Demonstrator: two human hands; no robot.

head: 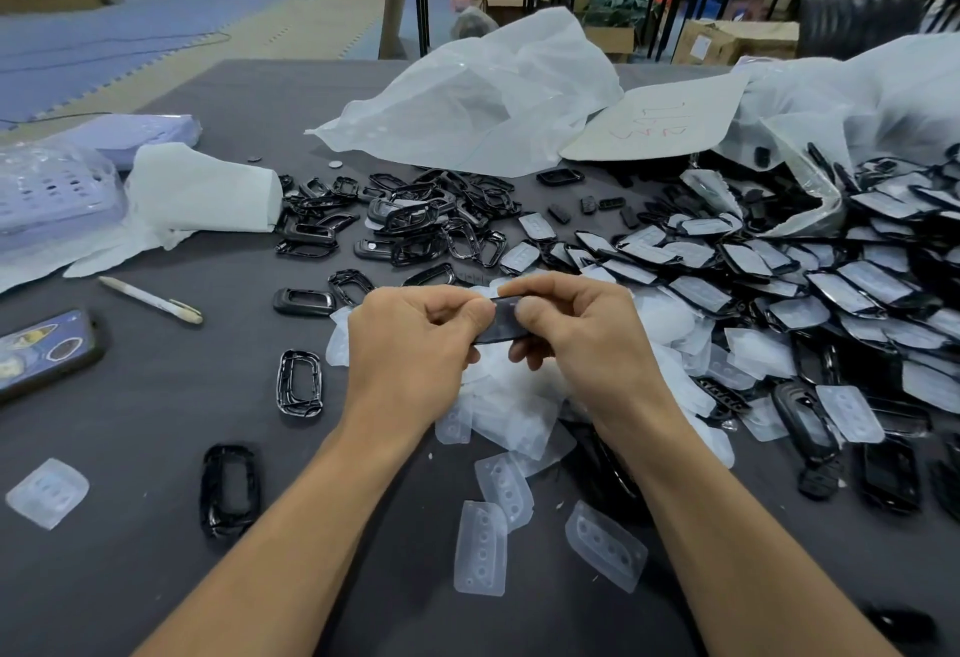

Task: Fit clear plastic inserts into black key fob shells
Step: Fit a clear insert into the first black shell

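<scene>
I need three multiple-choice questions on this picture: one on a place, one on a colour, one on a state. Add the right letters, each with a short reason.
1. Where does the pen lie?
A) beside the phone, at left
B) inside a white bag
C) on the filled shells

2. What colour is the basket at far left?
A) red
B) pale purple
C) green

3. What are the left hand and right hand doing?
A) lying flat
B) holding one black shell together
C) writing

Answers:
1 A: it lies just right of the phone.
2 B: its wall shows lilac.
3 B: both hands grip it.
</scene>
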